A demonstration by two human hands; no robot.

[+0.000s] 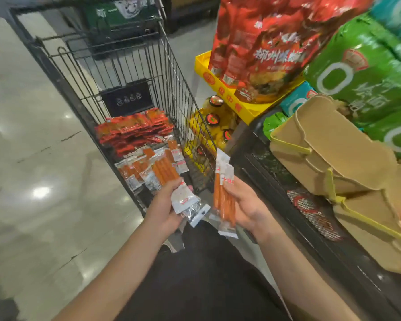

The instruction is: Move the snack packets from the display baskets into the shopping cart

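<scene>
A black wire shopping cart (183, 72) stands ahead of me. In its bed lie a pile of small red snack packets (134, 132) and several clear packets of orange sticks (148, 170). My left hand (166, 209) grips a bunch of orange stick packets (171, 181) over the cart's near end. My right hand (245, 205) holds another bunch of the same packets (223, 193) upright, just right of the cart. Tan fabric display baskets (329, 154) sit on the dark shelf at the right; red-and-white packets (310, 213) lie beside them.
A yellow tray (227, 93) of large red bags stands beyond the baskets, with green and teal bags (366, 72) stacked at the upper right. Yellow jars (214, 121) sit low between cart and shelf. Glossy floor (33, 158) spreads to the left.
</scene>
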